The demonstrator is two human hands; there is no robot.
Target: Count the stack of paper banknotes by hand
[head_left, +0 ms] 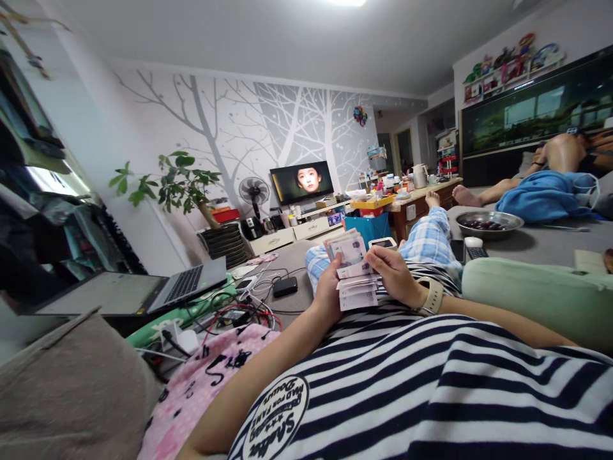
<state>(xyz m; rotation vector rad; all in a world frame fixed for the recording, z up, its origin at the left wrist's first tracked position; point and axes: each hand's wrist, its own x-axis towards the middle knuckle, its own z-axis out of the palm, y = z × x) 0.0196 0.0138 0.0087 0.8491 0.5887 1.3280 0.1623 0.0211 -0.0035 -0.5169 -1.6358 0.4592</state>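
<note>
A folded stack of banknotes [352, 259] is held over my lap, with its lower ends fanned out in layers against my striped shirt. My left hand [329, 287] is closed on the stack's left side, the thumb lying across the front note. At the right edge, my right hand [395, 275] pinches the notes between thumb and fingers; a pale watch is on that wrist. Just behind the notes lies a white device with a dark screen [383, 243]. My fingers behind the stack are hidden.
On my left are an open laptop [186, 284], tangled cables, a black box [285, 286] and a pink blanket [215, 370]. To the right are a green cushion [531, 297], a remote [477, 252] and a metal bowl [489, 233] of dark fruit. Another person's legs rest beyond it.
</note>
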